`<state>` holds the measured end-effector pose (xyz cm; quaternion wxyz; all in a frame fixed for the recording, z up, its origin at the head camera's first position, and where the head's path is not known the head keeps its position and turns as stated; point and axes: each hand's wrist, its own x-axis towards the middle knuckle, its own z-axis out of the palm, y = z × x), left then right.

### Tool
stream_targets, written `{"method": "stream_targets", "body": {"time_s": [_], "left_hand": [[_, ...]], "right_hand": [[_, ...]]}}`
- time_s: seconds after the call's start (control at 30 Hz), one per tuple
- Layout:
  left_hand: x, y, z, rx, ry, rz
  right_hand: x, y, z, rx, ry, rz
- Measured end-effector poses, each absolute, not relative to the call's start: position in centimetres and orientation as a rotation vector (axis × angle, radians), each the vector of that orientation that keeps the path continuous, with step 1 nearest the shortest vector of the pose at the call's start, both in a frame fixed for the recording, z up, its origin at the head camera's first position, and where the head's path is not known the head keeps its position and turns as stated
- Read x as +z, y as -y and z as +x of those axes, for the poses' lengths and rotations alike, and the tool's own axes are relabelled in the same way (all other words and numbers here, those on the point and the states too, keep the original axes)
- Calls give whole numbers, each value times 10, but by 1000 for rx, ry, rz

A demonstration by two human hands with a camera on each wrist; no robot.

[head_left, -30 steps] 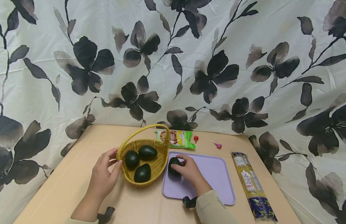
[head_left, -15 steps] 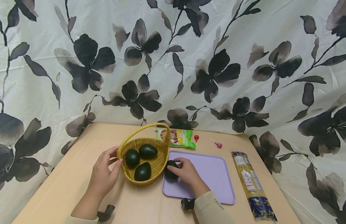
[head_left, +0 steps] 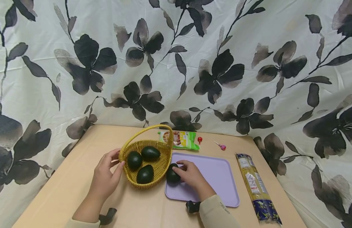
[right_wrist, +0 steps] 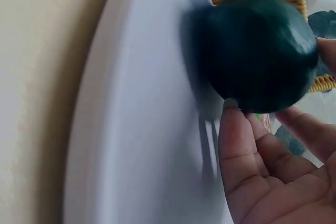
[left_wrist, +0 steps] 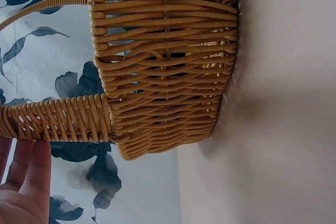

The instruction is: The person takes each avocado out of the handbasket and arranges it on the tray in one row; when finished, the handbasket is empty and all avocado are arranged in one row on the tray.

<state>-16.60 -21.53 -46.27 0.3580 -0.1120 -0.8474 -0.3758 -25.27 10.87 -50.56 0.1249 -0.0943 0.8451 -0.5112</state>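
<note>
With our right grip [head_left: 191, 174] we pinch a dark avocado [head_left: 171, 177], just left of that grip's palm; the purple tray [head_left: 217, 177] spreads beneath it and to its right. Our left grip [head_left: 106, 175] holds the yellow basket [head_left: 162, 159], three more avocados [head_left: 145, 175] inside, between both grips.

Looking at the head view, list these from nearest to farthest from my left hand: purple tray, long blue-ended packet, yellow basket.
1. Yellow basket: nearest, right at your left hand, which touches its side.
2. Purple tray: next, just right of the basket.
3. Long blue-ended packet: farthest, right of the tray.
</note>
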Motion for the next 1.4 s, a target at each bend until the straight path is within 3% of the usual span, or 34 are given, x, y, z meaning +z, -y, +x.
{"method": "stream_targets", "body": {"time_s": [0.43, 0.63, 1.4], "left_hand": [[-462, 214, -164, -965, 2196, -273], [-460, 214, -165, -969, 2198, -264], [-462, 219, -166, -989, 2253, -236]], "right_hand": [[-472, -121, -246, -1879, -2312, -155], [-482, -126, -260, -1981, -2294, -94], [-427, -100, -268, -1785, -2353, -360]]}}
